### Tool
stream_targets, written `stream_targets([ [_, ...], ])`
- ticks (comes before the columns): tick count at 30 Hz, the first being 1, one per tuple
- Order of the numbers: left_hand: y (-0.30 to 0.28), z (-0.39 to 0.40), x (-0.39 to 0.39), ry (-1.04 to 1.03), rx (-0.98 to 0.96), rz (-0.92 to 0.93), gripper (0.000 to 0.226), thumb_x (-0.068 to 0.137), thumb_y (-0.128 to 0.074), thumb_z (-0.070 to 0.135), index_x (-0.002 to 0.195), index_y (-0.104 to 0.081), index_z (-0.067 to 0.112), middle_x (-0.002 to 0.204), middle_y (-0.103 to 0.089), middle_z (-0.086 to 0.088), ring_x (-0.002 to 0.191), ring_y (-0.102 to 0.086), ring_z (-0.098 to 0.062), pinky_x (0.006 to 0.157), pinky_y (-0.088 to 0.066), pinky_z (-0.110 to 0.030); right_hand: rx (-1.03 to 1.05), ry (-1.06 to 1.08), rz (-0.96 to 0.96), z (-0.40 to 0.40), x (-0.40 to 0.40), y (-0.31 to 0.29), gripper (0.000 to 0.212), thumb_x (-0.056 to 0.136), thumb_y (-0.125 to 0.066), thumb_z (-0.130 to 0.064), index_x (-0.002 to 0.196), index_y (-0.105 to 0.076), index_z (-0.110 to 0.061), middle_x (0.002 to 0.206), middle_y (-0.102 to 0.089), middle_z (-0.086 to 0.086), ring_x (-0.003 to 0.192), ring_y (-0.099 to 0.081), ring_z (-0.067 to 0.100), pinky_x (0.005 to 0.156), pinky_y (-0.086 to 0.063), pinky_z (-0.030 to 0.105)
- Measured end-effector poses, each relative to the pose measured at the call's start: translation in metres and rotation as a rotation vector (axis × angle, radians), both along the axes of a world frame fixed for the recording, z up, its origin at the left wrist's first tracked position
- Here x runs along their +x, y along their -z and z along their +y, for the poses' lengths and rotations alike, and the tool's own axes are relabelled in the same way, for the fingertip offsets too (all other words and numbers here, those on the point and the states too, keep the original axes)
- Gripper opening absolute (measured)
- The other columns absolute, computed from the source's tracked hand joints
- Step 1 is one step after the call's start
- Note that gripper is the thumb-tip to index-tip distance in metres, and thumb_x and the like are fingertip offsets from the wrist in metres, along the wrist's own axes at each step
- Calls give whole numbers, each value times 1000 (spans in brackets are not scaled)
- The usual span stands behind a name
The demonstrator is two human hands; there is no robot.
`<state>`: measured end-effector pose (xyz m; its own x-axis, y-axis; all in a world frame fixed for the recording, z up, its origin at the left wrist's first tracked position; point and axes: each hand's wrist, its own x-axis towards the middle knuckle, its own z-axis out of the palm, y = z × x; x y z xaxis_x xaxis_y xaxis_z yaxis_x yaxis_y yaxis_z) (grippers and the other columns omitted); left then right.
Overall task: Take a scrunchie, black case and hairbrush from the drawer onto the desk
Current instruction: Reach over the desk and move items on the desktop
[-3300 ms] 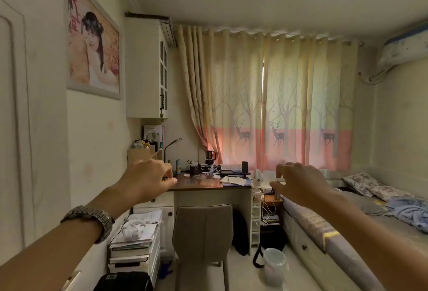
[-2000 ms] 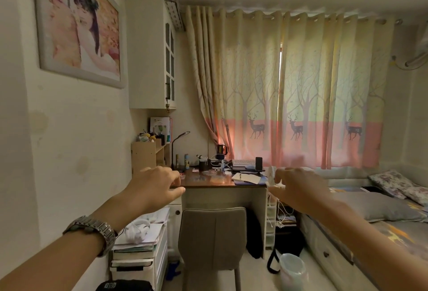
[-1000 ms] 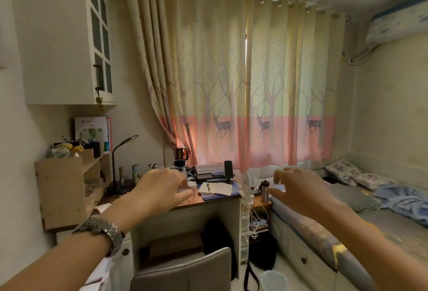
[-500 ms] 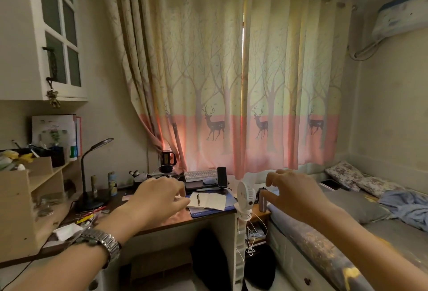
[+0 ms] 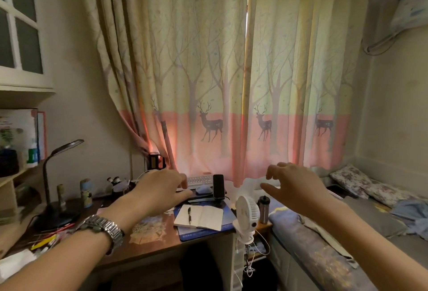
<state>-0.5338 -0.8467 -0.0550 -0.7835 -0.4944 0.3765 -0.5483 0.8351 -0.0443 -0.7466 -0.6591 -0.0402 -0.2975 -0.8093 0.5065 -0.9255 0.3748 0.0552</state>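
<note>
We held both hands out, empty: the left hand (image 5: 159,192) loosely curled over the desk (image 5: 148,242), the right hand (image 5: 293,187) with fingers spread, beyond the fan (image 5: 247,209). The drawer, scrunchie, case and hairbrush were out of view. A notebook (image 5: 199,217) lay open near the desk's right end.

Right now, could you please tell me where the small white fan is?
In the head view, the white fan is clipped at the desk's right edge, just right of the open notebook and left of the bed.
</note>
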Motion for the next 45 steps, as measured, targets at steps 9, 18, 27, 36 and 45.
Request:
stream_targets([
  [9, 22, -51, -89, -79, -34, -81, 40, 90, -41, 55, 105, -57, 22, 95, -58, 5, 85, -57, -15, 74, -45, -30, 11, -78, -5, -73, -103, 22, 40, 90, -45, -52, 116, -57, -24, 113, -63, -4, 97, -58, 14, 73, -40, 25],
  [18, 40, -98, -179, -286, -14, -41, 40, 89, -43, 55, 106, -62, 25, 102, -66, 6, 90, -60, -12, 82, -48, -31, 55, -273, -6, -162, -226, 34, 39, 88, -46, -57, 111, -58, -28, 109, -65, -7, 91, -60, 13, 79, -49, 26],
  [27, 47, -133, -200, -459, 8, -84, 33, 89, -45, 53, 104, -60, 27, 104, -64, 7, 91, -56, -11, 77, -38, -28, 94, -478, -25, -250, -256, 42, 38, 90, -45, -53, 113, -59, -25, 105, -64, -4, 86, -56, 13, 75, -45, 26],
  [36, 54, -226, -197, -526, -1, -48, 38, 90, -42, 55, 108, -60, 26, 109, -64, 6, 96, -59, -12, 79, -42, -28, 122, -576, -27, -377, -246, 59, 39, 90, -44, -53, 113, -59, -25, 109, -64, -4, 94, -59, 16, 79, -45, 30],
  [45, 51, -334, -191, -575, 58, -58, 35, 89, -42, 56, 100, -61, 29, 102, -65, 9, 91, -59, -12, 76, -44, -29, 51, -606, -114, -489, -247, 55, 37, 89, -47, -53, 108, -61, -25, 101, -66, -5, 83, -63, 14, 75, -53, 32],
])
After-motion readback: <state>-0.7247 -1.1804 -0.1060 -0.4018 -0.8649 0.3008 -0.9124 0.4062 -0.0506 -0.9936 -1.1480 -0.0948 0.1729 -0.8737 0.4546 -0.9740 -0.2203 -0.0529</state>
